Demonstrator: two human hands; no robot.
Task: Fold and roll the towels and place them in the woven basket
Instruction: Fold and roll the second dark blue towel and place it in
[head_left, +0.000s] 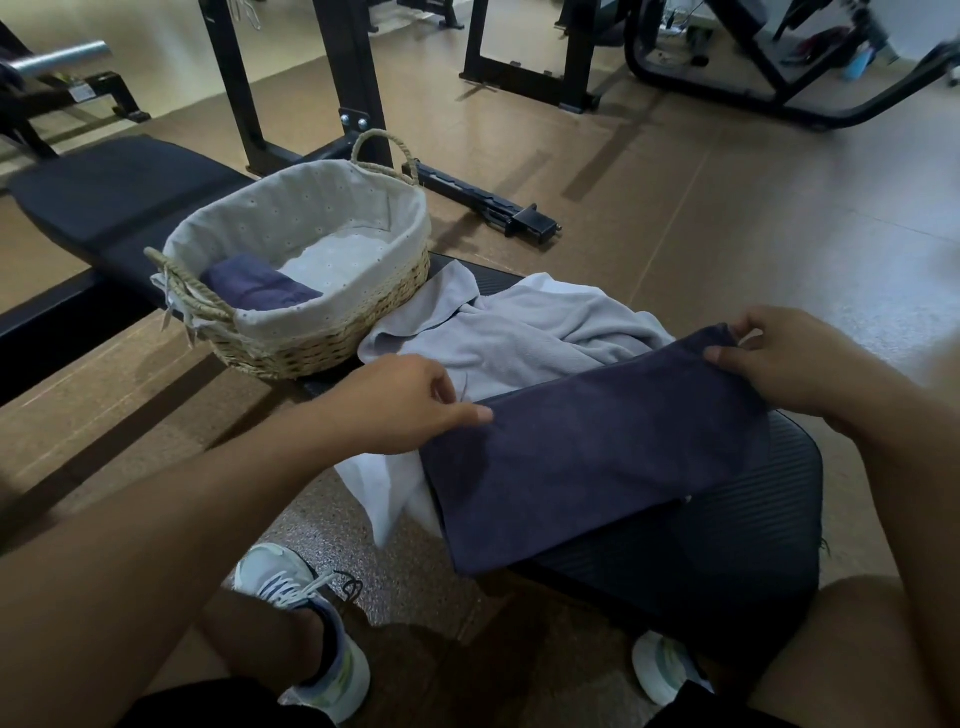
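A dark navy towel (587, 457) lies folded into a long strip across the black bench pad (753, 519). My left hand (400, 400) pinches its far left corner. My right hand (795, 358) pinches the far right corner. Behind it a light grey towel (519, 332) lies crumpled on the bench, with a white towel (379, 488) hanging off the near left edge. The woven basket (332, 338), lined with pale cloth, stands on the bench at the left and holds one rolled navy towel (260, 288).
Black gym frames (311, 78) stand behind the basket, and a metal bar part (488, 205) lies on the brown floor. A second bench pad (114, 192) stretches to the far left. My sneakers (306, 623) rest on the floor below the bench.
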